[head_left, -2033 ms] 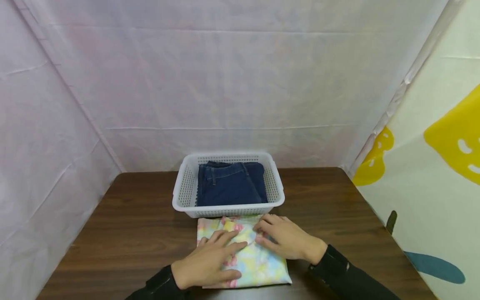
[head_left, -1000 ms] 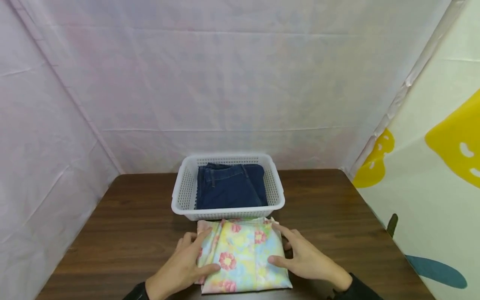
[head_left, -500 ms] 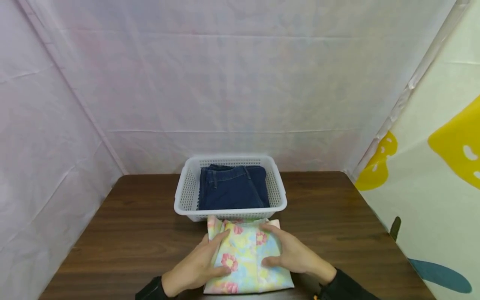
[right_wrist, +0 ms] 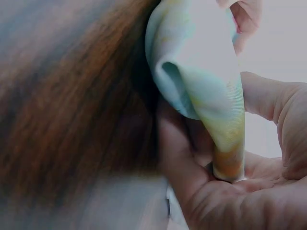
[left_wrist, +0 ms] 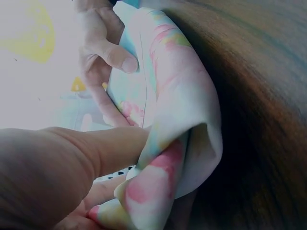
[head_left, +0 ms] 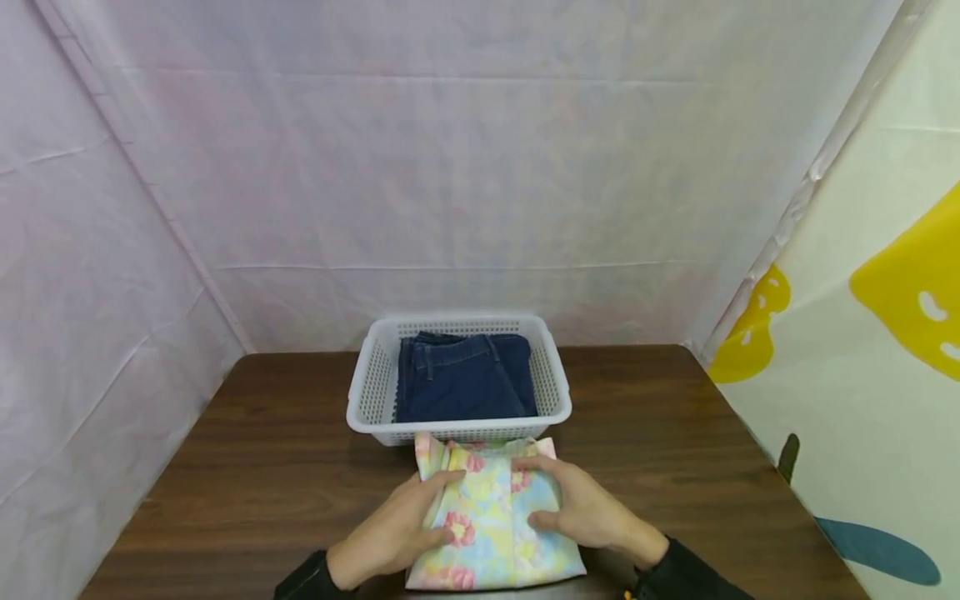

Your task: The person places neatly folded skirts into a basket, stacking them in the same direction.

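A folded floral cloth [head_left: 491, 537], pastel yellow and blue with pink flowers, lies at the table's front just before the basket. Its left side is held by my left hand [head_left: 397, 529], thumb and forefinger over the top. My right hand [head_left: 596, 508] grips the opposite side in the same way. In the left wrist view the cloth [left_wrist: 180, 91] bunches into thick folds beside the thumb [left_wrist: 115, 151]. The right wrist view shows fingers [right_wrist: 177, 158] tucked beneath the rolled edge of the cloth [right_wrist: 206, 72], with the thumb [right_wrist: 261, 96] on its other face.
Behind the cloth stands a white plastic basket [head_left: 459, 427] with folded blue jeans [head_left: 465, 382] inside. The dark wooden table [head_left: 285, 458] is bordered by pale fabric walls [head_left: 465, 183]. A panel with yellow shapes [head_left: 911, 283] hangs at the right.
Both hands have gone from lying spread on top of the cloth to gripping its two sides. The cloth's left side has been drawn inward, and its far corners now stand up.
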